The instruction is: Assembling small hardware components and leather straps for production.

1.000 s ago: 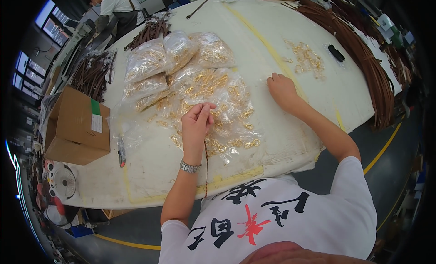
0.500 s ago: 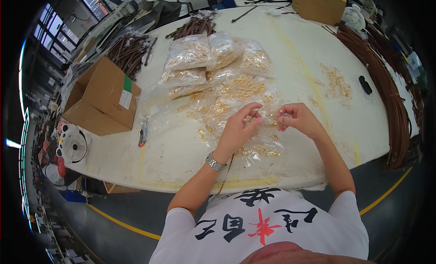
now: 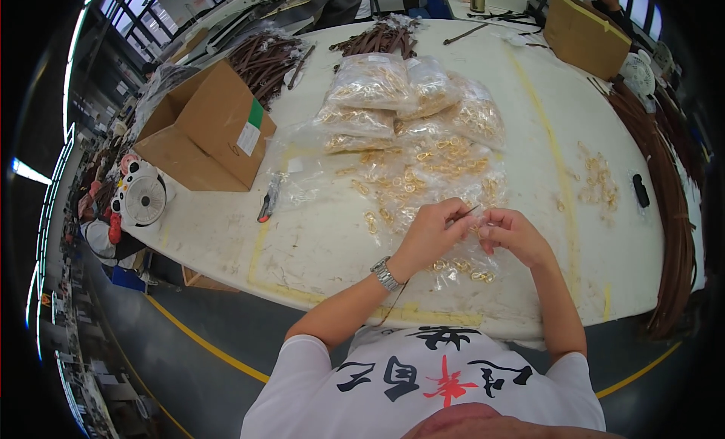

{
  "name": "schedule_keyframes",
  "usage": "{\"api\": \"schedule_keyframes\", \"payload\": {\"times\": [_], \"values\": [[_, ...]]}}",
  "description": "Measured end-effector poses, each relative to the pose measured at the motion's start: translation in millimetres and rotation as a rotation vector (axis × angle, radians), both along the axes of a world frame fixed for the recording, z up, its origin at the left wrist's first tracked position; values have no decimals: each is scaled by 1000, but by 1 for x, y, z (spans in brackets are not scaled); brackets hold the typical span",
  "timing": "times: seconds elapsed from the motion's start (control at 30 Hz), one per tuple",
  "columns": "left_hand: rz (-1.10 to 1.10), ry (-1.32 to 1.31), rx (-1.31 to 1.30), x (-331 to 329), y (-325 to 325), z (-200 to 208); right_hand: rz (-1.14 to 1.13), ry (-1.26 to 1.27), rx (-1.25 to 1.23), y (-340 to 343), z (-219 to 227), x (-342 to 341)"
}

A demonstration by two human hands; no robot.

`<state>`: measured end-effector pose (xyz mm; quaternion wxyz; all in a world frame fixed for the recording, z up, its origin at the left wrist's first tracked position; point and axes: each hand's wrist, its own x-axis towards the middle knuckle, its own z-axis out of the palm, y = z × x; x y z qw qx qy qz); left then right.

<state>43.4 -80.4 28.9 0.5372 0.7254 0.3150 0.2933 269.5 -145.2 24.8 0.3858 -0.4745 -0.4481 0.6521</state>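
Gold clasps [image 3: 447, 154] on pale table [image 3: 317, 261], yellow tape [image 3: 553, 137], grey floor [image 3: 242, 318]

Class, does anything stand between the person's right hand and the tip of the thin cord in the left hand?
Nothing visible does. The right hand is close beside the tip of the thin cord in the left hand. Whether they touch is too small to tell.

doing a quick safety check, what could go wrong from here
The thin dark cord in the left hand could slip, its tip sticking out beside the right hand. Gold clasps on crinkled clear plastic might get brushed away. The stacked bags could slide, since upper ones rest on others.
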Motion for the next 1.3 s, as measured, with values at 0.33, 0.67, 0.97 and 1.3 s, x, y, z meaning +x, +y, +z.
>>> {"api": "schedule_keyframes", "payload": {"times": [0.33, 0.67, 0.97, 1.3], "values": [[108, -140, -143, 3, 1, -5, -271, 211, -16, 0, -3, -8], [123, -259, -127, 4, 4, -6, -274, 22, 178, -2, 1, -13], [69, -38, -39, -1, -3, -4, -282, 13, 211, -3, -3, -14], [176, -79, 44, 2, -12, 2, -298, 111, 148, -3, -8, -14]]}}
